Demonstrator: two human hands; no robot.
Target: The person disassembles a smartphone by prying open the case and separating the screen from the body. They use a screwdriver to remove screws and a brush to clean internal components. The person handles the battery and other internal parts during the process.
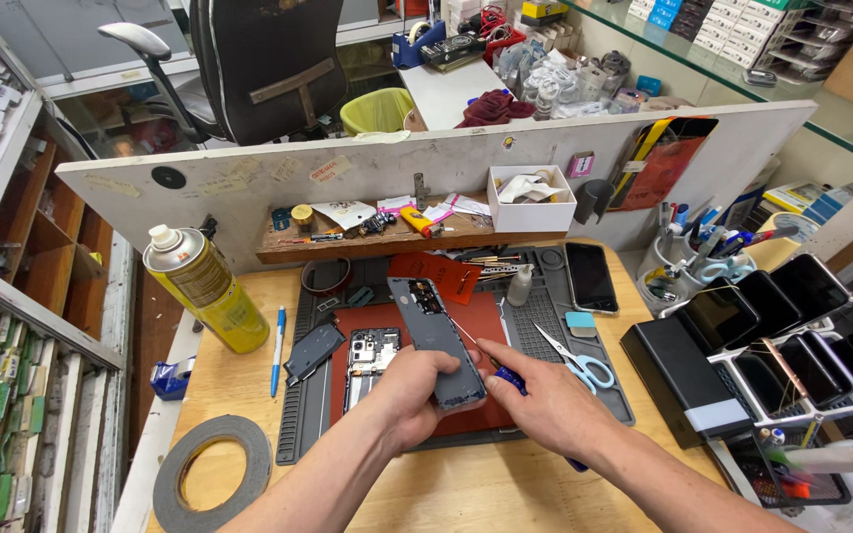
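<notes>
The left hand (pixel 409 390) is reaching in from below, its grip clamped on the lower end of a grey phone back cover (pixel 436 341), holding it tilted above the red mat (pixel 476 326) on the surface. The right hand (pixel 545 400) is closing its grip on a blue-handled screwdriver (pixel 507 377), the thin tip meeting the cover's edge. The handle is mostly hidden by fingers; it may be a different tool.

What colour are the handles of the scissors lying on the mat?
Light blue. The scissors lie open on the grey mat, just beyond the right hand, clearest in the head view.
</notes>
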